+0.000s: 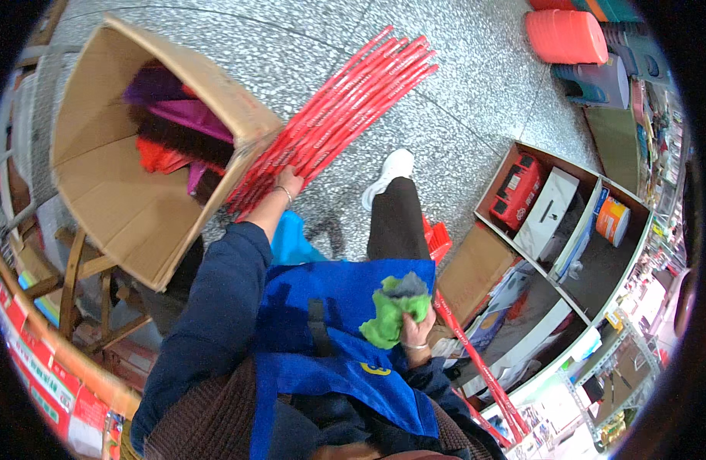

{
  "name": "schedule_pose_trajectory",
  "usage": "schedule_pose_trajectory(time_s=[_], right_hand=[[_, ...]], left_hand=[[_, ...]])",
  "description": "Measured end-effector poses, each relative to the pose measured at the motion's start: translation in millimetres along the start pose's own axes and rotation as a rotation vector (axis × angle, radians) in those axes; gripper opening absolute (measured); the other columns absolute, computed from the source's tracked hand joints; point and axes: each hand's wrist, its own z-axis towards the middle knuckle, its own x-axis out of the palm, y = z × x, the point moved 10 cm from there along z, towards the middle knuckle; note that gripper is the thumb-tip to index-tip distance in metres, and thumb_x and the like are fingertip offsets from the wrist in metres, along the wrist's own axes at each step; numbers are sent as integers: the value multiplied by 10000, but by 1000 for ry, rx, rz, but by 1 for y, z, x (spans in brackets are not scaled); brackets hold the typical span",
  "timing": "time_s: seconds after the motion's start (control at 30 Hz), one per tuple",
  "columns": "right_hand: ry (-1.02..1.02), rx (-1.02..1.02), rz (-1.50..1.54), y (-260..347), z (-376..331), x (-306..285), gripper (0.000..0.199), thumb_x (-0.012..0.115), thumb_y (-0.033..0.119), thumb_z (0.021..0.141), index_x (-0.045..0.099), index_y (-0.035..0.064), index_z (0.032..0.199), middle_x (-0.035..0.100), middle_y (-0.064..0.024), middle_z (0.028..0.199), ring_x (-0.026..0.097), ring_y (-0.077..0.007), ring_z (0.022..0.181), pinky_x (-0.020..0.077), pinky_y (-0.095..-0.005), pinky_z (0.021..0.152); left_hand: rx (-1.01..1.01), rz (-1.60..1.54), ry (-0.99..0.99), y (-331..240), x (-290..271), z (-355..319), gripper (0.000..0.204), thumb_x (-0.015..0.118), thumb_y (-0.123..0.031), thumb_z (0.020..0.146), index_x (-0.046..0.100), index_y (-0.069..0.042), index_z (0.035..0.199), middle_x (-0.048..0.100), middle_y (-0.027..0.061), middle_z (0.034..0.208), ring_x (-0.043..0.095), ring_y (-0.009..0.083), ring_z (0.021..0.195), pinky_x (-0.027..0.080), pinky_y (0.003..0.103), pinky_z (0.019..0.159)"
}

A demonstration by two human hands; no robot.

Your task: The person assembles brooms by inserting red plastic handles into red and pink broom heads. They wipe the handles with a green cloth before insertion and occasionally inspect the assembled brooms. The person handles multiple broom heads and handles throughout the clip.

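Note:
My left hand (290, 182) reaches out to a bundle of long red poles (345, 107) with pale lettering and grips some of them at the near end. The poles lean away over the speckled floor, fanned slightly at the far tips. Close against my blue apron (291, 307), my right hand (419, 330) is closed around a crumpled green and grey cloth (395, 310). Left of the poles is a large open cardboard box (107, 192). Inside it lie purple and red broom heads (195, 119) with dark bristles.
To the right stands a divided shelf unit (590, 307) with a red case (516, 190), a white box (548, 211) and an orange tin (612, 221). More red poles (475, 353) lean beside it. Stacked red tubs (567, 37) sit far right; a wooden frame (77, 268) is left.

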Motion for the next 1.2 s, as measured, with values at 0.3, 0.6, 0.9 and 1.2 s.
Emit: schedule_pose_trajectory(time_s=[0.3, 0.6, 0.9, 1.2], right_hand=[[90, -86, -280, 25, 20, 3, 466, 643, 328, 814, 615, -67, 1059, 658, -202, 992, 658, -331, 894, 502, -382, 826], [88, -152, -357, 26, 22, 6, 488, 651, 399, 797, 604, -70, 922, 628, -186, 832, 632, -336, 697, 495, -365, 621], [29, -169, -262, 33, 21, 6, 407, 676, 290, 756, 612, -41, 984, 627, -183, 852, 632, -354, 737, 502, -384, 665], [-93, -240, 51, 12, 5, 12, 342, 635, 91, 728, 625, 4, 1059, 649, -169, 921, 641, -354, 845, 500, -348, 759]], left_hand=[[-202, 149, 17, 22, 46, 83, 611, 528, -132, 818, 352, 1, 1387, 400, 266, 1388, 407, 366, 1288, 334, 408, 1087], [89, 518, -28, 18, 68, 91, 252, 588, -161, 805, 576, -45, 1028, 519, 234, 1204, 510, 409, 1119, 447, 462, 929], [69, -4, -78, -73, 17, 6, 373, 634, -382, 775, 613, -100, 1018, 640, 258, 898, 610, 436, 899, 472, 505, 778], [585, -246, -103, -205, -69, -158, 353, 674, -317, 794, 633, -42, 1013, 654, 197, 857, 649, 319, 827, 488, 401, 743]])
